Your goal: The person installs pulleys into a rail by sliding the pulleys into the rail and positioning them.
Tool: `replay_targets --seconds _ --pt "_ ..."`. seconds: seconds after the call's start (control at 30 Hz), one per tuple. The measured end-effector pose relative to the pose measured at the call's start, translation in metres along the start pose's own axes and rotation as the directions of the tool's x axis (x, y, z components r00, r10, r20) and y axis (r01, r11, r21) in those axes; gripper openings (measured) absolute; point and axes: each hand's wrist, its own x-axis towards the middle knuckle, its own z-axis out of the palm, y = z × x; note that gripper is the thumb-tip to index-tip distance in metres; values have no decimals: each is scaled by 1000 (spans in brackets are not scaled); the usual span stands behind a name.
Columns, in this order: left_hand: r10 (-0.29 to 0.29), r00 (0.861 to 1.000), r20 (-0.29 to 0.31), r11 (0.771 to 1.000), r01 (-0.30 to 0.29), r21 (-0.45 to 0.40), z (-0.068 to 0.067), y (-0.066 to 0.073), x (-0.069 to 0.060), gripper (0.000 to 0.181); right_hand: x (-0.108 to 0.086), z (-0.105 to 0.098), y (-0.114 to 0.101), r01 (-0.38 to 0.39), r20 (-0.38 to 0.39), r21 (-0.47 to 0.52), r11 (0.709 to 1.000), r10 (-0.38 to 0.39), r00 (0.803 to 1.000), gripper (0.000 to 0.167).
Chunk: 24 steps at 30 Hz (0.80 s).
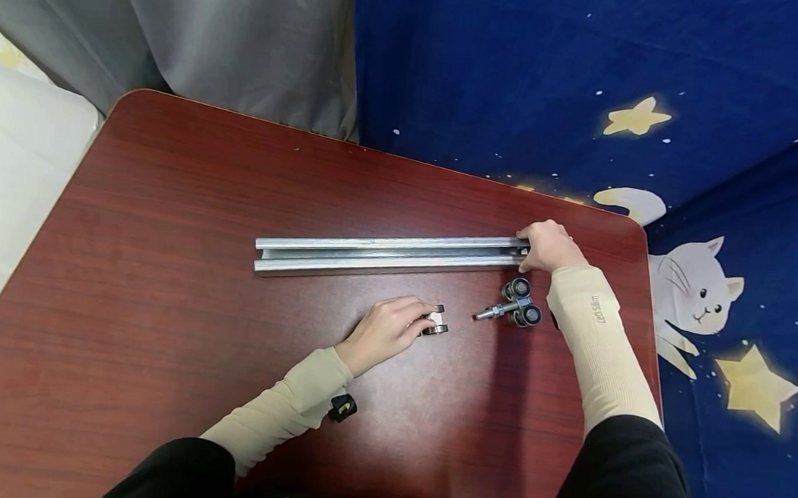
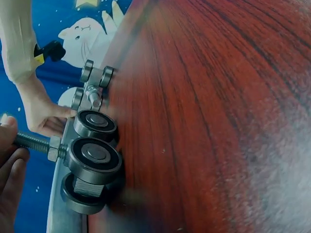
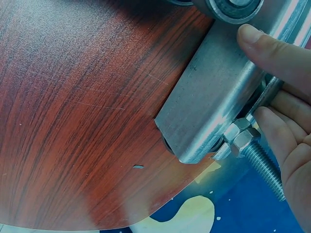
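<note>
A long metal channel rail [image 1: 370, 265] lies across the table, its open slot facing up. My right hand [image 1: 551, 247] grips its right end, thumb against the near side wall [image 3: 214, 73]. Out of the slot at that end sticks a threaded bolt [image 3: 265, 167] with nuts, beside my right fingers; a wheel edge shows under the rail end. Just in front of the rail, my left hand [image 1: 382, 330] pinches the bolt of a roller trolley [image 2: 95, 160], wheels pointing away from the fingers. A second roller trolley [image 1: 521, 302] lies on the table near my right wrist, its bolt pointing left.
The dark red wooden table [image 1: 161, 326] has a rounded far right corner close to the rail end. Behind it hang a grey curtain [image 1: 247, 42] and a blue star-patterned cloth [image 1: 492, 64]. A small dark chip [image 3: 138, 166] lies on the table near the rail end.
</note>
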Motion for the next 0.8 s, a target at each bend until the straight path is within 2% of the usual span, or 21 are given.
replay_targets --seconds 0.17,0.27,0.57,0.8 --pt "-53 998 -26 996 51 -72 1 -1 -4 18 0 0 -1 -2 -3 15 1000 2 1000 63" --pt "-74 997 -30 994 71 -87 3 -2 -6 20 0 0 -1 -10 0 18 1000 10 1000 63" --pt "-105 994 -6 994 105 -31 7 -5 -9 23 -2 0 0 -18 3 31 999 18 1000 63" --pt "-51 998 -35 998 52 18 11 -6 -11 19 -2 1 0 -17 -13 39 999 17 1000 63"
